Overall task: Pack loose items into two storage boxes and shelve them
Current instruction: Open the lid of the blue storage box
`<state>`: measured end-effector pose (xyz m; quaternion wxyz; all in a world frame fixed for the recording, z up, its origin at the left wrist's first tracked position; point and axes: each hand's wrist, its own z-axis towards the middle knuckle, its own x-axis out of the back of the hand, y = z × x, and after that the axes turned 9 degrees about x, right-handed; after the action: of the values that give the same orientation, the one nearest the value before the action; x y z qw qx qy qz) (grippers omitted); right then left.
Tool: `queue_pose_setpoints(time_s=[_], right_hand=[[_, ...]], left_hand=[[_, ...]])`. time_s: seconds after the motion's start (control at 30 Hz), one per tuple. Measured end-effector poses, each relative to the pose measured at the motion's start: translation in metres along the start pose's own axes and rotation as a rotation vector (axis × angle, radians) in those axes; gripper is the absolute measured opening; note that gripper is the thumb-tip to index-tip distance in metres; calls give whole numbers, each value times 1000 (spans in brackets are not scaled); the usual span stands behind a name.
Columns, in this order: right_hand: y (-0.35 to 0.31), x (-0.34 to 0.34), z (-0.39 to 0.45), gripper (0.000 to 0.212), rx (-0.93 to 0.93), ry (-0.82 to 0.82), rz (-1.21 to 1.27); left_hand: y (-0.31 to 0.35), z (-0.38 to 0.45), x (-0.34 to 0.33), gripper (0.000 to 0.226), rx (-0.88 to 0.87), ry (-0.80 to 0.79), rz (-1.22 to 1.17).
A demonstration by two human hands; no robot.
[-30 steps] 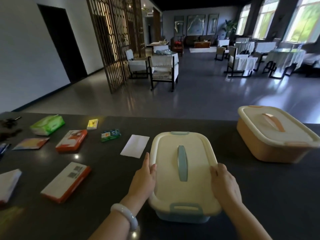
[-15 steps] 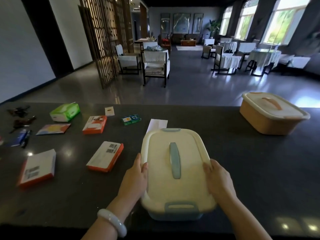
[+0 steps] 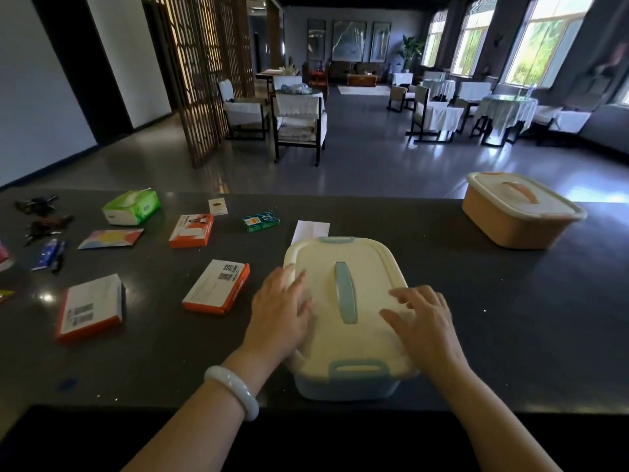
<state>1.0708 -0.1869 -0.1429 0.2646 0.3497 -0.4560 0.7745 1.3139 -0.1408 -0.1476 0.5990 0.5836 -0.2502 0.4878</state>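
Observation:
A blue storage box with a cream lid (image 3: pixel 343 264) and a blue handle sits closed near the counter's front edge. My left hand (image 3: pixel 279 311) lies over its left rim with fingers spread. My right hand (image 3: pixel 422 318) hovers over or rests on the lid's right side, fingers spread. A second box, orange with a cream lid (image 3: pixel 520 209), stands closed at the far right. Loose items lie to the left: two orange-and-white boxes (image 3: pixel 218 291) (image 3: pixel 90 306), a smaller orange box (image 3: pixel 191 230), a green tissue pack (image 3: pixel 131 207), a green card pack (image 3: pixel 261 221).
On the dark counter (image 3: pixel 510 318) also lie a white paper (image 3: pixel 311 229) behind the blue box, a small card (image 3: pixel 218 206), a colourful envelope (image 3: pixel 110 238), pens (image 3: pixel 51 255) and keys (image 3: pixel 37 212) at the far left. Beyond the counter is a room with chairs and tables.
Both hands left the sides of the blue box's lid and now lie with spread fingers on top of it. The camera moved back and the view widened leftwards.

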Motion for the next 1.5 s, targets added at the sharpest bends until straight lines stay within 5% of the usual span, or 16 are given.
queue_pose_setpoints(time_s=[0.1,0.3,0.67,1.13,1.37,1.5], right_hand=[[-18,2,-24,18,83,-168,271],[-21,14,-47,30,168,-350,348],[-35,17,-40,35,19,-342,246],[-26,28,-37,29,62,-521,310],[-16,26,3,25,-34,-413,270],[-9,15,43,19,-9,-366,236]], left_hand=[[3,-2,-10,51,-68,-170,36],[4,-5,-16,52,-51,-170,-38],[4,-6,-19,53,-19,-183,-49],[1,-3,-18,54,-36,-267,15],[15,31,-10,50,-29,-108,106],[26,69,-16,56,11,-150,172]])
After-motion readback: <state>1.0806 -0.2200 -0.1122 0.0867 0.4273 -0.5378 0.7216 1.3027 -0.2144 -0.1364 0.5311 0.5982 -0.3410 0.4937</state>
